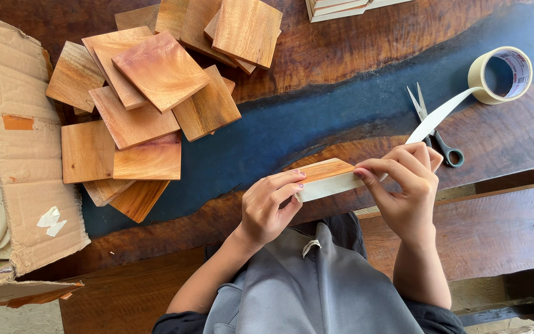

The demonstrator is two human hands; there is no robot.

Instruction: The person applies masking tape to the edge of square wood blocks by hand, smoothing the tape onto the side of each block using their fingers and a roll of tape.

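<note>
- Wood stack (pixel 324 177) held between both hands, just above surface (pixel 341 55) edge.
- Left hand (pixel 270 207) gripping its near end; right hand (pixel 406 188) pinching tape (pixel 440 114) against far end.
- Long axis left-right, right end tilted slightly up.

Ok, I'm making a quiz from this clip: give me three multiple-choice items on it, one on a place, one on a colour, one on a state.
1. Where do the scissors lie?
A. in the cardboard box
B. on the table by the tape roll
C. on the pile of squares

2. What colour is the strip along the table?
A. dark blue
B. yellow
C. white

3. How is the tape from the roll?
A. all wound up
C. cut off and lying loose
B. pulled out to the stack in the hands

Key: 1 B, the scissors lie just left of the roll. 2 A, a dark blue band runs through the brown wood. 3 B, the strip runs from the roll to the stack held by the left hand and right hand.
</note>
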